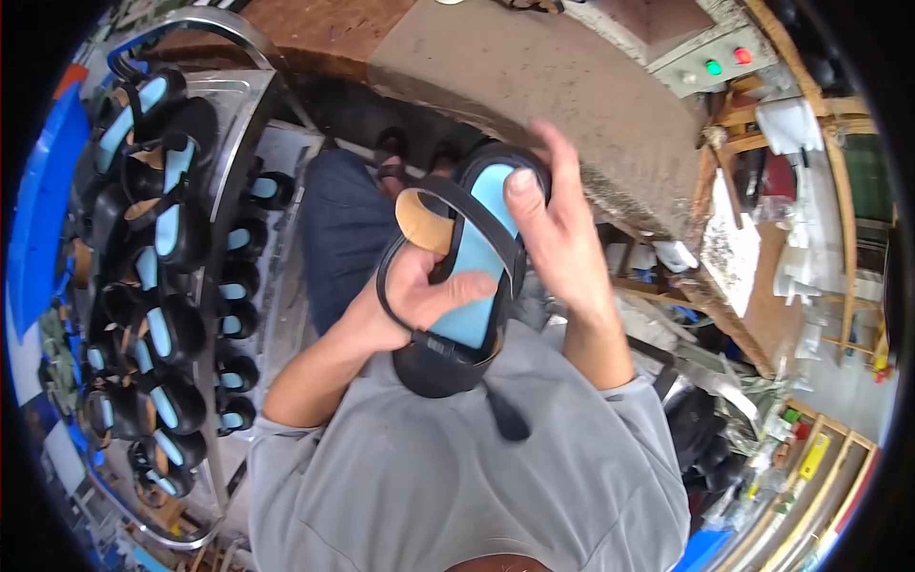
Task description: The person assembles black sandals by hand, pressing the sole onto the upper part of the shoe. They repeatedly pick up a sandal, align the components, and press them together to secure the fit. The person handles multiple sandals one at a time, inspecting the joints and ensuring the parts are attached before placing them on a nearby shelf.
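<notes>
Off the near edge of the surface [534,81], the black shoe [474,255] is clamped in the left grip [412,296], right grip [567,238] looks apart at the toe [496,155], so imo brace with the left and press gently.

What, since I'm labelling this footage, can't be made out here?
In the head view:
Bare left hand: most fingers hidden behind the black strapped shoe with pale-blue insole.
That shoe's underside: turned away from the camera.
Black tapering piece beside the shoe: too blurred to identify.
Small red round light: any markings too small.
</notes>
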A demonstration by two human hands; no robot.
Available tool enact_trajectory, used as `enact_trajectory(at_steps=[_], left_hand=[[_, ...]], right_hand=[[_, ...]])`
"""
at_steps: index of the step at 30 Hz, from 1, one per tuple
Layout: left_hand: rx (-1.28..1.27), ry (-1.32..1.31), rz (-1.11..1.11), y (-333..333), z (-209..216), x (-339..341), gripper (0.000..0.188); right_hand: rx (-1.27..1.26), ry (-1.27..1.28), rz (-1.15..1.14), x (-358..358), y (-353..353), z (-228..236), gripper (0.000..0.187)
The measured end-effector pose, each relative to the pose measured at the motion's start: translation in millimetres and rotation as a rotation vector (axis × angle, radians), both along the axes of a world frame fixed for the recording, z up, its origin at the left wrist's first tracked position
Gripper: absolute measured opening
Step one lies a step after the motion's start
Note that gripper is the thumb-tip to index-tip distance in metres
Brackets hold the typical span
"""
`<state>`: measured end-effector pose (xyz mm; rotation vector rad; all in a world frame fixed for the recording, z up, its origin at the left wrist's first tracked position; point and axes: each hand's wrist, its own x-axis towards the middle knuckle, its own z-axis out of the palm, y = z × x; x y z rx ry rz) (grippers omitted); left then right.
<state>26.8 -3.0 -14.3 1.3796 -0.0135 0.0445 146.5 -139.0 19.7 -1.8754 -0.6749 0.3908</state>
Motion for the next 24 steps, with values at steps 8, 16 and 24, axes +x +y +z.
enact_trajectory(at_steps=[8, 16, 24], left_hand=[[-0.572, 0.122, -0.145, 17, -5, -6, 0.037], [-0.533, 0.415, 0.009, 11, -1, 2, 0.033], [-0.458, 0.353, 0.005, 11, -10, 8, 0.032]], right_hand=[[0.826, 0.925, 0.321, -18, 2, -41, 0.072], [0.818, 0.952, 0.428, -24, -6, -63, 0.057], [0.662, 1.128, 0.371, -18, -1, -62, 0.047]])
